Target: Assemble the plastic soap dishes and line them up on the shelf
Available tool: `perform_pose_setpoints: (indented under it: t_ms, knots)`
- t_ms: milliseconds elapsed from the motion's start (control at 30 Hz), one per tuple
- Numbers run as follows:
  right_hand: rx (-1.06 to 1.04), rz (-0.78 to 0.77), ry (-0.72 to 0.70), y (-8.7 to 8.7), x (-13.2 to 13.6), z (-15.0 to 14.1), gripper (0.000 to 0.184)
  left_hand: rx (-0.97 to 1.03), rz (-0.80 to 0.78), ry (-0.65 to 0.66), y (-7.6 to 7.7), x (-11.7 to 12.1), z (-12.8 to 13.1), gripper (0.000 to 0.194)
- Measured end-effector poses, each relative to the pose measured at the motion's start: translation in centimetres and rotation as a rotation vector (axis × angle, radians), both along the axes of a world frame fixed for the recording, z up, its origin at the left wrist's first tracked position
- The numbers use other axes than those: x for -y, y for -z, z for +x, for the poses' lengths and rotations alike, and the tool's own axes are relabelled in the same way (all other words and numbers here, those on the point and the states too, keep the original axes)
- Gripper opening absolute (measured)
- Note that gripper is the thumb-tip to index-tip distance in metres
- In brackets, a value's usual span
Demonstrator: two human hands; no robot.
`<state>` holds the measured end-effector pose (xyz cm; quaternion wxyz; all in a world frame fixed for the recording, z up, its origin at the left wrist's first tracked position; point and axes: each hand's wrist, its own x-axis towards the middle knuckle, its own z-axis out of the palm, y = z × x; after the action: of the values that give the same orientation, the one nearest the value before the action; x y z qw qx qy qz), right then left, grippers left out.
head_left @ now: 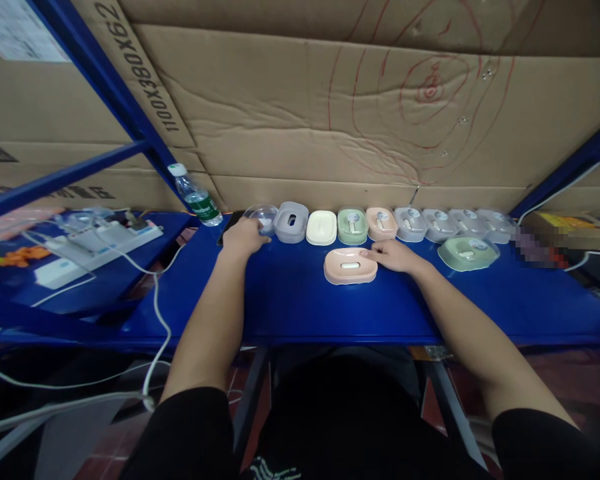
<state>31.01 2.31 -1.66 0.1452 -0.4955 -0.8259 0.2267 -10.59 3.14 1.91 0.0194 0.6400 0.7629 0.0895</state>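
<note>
A pink soap dish (340,273) with a white oblong piece in its middle lies on the blue table in front of me. My right hand (393,256) is at its right end, with curled fingers pinching the rim. Farther left, my left hand (243,239) reaches to the back of the table. Its fingers close on a clear plastic lid (266,212), partly hidden behind the hand. Right beside that lid stands a grey soap dish (291,230) with a dark oval opening. A cream dish (322,228) comes after it in the row.
Lidded soap boxes continue the back row: green (353,233), pink (381,232) and several grey ones (411,233). Another green box (469,260) sits forward on the right. A water bottle (200,200) and a white power strip (97,250) are at left. Cardboard (290,113) rises behind.
</note>
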Motion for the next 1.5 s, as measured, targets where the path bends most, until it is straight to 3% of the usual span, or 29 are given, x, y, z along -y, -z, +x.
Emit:
perform_pose_setpoints:
  t_ms: [67, 167, 333, 533, 667, 967, 1200, 1333, 1500]
  knots:
    - [0.0, 0.004, -0.001, 0.1, -0.1, 0.0, 0.064, 0.017, 0.001, -0.021, 0.1, -0.4, -0.3, 0.032]
    - [0.008, -0.002, -0.001, 0.1, -0.1, 0.0, 0.063, 0.099, 0.05, -0.065, 0.2, -0.8, -0.5, 0.023]
    - [0.005, 0.001, -0.015, 0.0, 0.0, 0.0, 0.064, 0.256, 0.148, -0.103, 0.3, -1.4, -1.2, 0.027]
    - [0.013, 0.0, -0.013, 0.0, 0.0, 0.0, 0.063, 0.305, 0.283, -0.108, 0.5, -1.4, -1.3, 0.029]
    - [0.011, 0.004, -0.009, 0.0, -0.1, 0.0, 0.062, 0.3, 0.242, -0.066, 0.6, -1.3, -0.8, 0.024]
    - [0.008, 0.004, -0.005, -0.1, 0.1, 0.0, 0.063, 0.203, 0.126, -0.105, 0.4, -0.9, -0.2, 0.03]
    - [0.01, 0.009, -0.019, 0.0, 0.0, 0.1, 0.063, 0.229, 0.217, -0.119, 0.7, -1.0, -0.5, 0.042]
    - [-0.002, 0.0, -0.017, 0.0, 0.0, 0.0, 0.063, 0.324, 0.207, -0.104, 0.7, -1.2, -0.9, 0.037]
    - [0.006, 0.002, -0.012, -0.1, 0.0, 0.0, 0.062, 0.339, 0.285, -0.203, 0.5, -1.1, -1.2, 0.033]
